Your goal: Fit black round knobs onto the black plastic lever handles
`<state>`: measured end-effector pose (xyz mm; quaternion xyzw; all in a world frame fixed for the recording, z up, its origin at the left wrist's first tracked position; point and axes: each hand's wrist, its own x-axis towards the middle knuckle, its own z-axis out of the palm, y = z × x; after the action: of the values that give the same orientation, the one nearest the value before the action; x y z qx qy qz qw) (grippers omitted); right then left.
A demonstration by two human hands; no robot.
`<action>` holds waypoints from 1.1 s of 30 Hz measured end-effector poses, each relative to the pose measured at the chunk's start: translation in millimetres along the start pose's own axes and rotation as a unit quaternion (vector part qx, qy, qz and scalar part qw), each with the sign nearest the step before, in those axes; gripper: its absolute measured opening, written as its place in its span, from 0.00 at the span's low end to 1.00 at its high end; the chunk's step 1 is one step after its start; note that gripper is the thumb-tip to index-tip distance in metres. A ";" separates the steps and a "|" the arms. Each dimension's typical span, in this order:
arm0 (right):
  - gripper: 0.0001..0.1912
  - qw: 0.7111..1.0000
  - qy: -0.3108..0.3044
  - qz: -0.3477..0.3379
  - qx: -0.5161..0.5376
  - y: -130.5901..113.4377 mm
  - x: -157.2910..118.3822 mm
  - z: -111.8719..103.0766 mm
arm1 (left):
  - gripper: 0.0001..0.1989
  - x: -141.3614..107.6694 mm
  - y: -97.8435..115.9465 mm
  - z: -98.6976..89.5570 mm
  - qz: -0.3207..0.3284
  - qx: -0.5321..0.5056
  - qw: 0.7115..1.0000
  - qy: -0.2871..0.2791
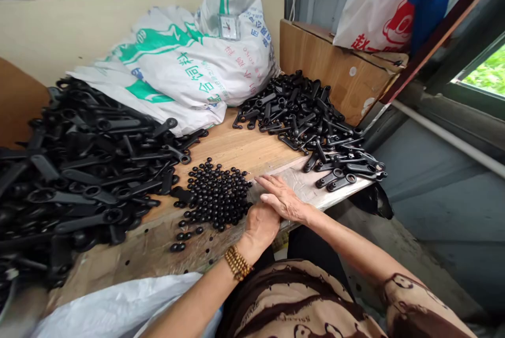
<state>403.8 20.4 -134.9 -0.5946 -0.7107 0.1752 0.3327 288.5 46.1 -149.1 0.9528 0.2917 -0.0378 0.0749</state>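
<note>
My right hand [284, 199] is open, its fingers stretched out to the left, low over the front edge of the wooden table [226, 143]. Just below it and touching it, my left hand [263, 224] is curled closed; its fingers are turned away, so what it holds, if anything, is hidden. A bracelet of brown beads [238, 263] circles the left wrist. Close to the left of both hands lies a spread pile of small round black balls [221, 195]. No black part shows in the right hand.
Long black plastic handles [98, 170] with ringed ends are heaped at left. Smaller black crank-like handles [311, 117] pile up at right. White sacks [185, 64] with a small clock [229, 27] rest behind. A wooden board [335, 64] stands at the back right.
</note>
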 end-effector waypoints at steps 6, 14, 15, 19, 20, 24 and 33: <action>0.22 0.998 -0.057 -0.028 -0.002 -2.6 -26.9 -17.3 | 0.11 -9.9 -9.8 -6.6 -0.038 -0.003 0.999 0.021; 0.16 0.995 0.073 0.028 -0.055 21.1 -37.7 -94.0 | 0.27 -45.2 -25.9 -43.3 -0.008 -0.182 0.945 0.273; 0.16 0.985 0.139 0.059 -0.083 31.6 -29.8 -115.6 | 0.27 -52.2 -30.6 -48.5 -0.012 -0.196 0.933 0.303; 0.21 0.882 0.280 0.236 -0.295 61.2 2.5 -200.6 | 0.27 -90.0 -56.1 -57.3 -0.120 -0.243 0.892 0.362; 0.23 0.855 0.280 0.268 -0.344 62.2 8.0 -212.2 | 0.27 -101.0 -63.7 -54.8 -0.148 -0.249 0.880 0.377; 0.20 0.868 0.222 0.195 -0.399 46.4 24.3 -190.0 | 0.25 -141.6 -93.1 -27.6 -0.203 -0.243 0.831 0.458; 0.12 0.963 -0.086 -0.073 -0.246 -49.6 138.9 16.4 | 0.22 -160.2 -143.5 35.0 -0.302 -0.174 0.756 0.555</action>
<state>346.7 144.9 -77.9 -0.5870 -0.7995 0.0205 0.1253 74.4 69.6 -182.5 0.6398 0.5562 0.5280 0.0495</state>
